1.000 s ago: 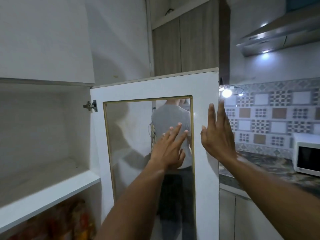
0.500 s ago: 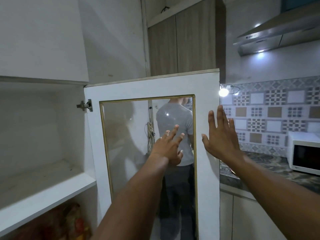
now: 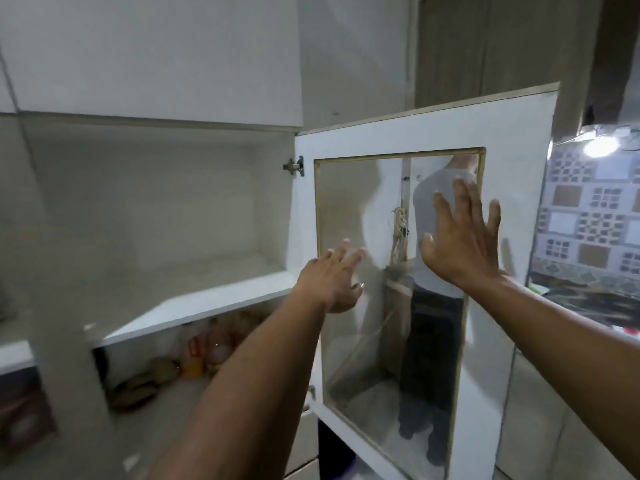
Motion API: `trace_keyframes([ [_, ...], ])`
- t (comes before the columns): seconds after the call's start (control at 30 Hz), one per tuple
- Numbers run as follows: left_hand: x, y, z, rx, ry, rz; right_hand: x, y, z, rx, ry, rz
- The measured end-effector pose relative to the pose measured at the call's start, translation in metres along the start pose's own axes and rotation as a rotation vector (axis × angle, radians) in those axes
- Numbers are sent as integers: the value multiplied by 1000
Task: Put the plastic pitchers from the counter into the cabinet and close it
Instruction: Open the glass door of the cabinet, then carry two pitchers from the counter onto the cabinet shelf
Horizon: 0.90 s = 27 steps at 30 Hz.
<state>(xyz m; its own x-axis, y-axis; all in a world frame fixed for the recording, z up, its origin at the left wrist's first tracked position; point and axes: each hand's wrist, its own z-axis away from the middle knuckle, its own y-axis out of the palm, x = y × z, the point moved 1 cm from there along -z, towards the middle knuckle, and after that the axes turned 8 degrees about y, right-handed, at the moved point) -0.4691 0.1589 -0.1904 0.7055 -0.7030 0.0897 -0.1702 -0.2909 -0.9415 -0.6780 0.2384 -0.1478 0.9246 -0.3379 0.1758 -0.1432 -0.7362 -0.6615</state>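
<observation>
Closing not due yet: left hand [image 3: 332, 278] and right hand [image 3: 464, 237] spread empty before door [image 3: 429, 133]; cabinet [image 3: 156, 202] shelf bare, pitchers unseen; fetch them first, swing door wide.

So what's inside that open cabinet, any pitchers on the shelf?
The upper shelf of the cabinet looks bare, no pitchers. Below it sit blurred packets I can't identify. The left forearm covers part of that lower space.
</observation>
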Motion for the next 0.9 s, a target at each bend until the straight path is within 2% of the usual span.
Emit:
trace_keyframes([
  [0.23,134,-32,153,56,-359,-94,207,23,50,286,-317,-392],
  [0.5,276,-84,419,136,-889,-191,481,18,171,583,-662,-678],
  [0.67,326,-102,572,157,-1179,-196,617,3,265,788,-831,-808],
  [0.9,367,-82,730,76,-1525,-82,754,13,383,1062,-956,-881],
])
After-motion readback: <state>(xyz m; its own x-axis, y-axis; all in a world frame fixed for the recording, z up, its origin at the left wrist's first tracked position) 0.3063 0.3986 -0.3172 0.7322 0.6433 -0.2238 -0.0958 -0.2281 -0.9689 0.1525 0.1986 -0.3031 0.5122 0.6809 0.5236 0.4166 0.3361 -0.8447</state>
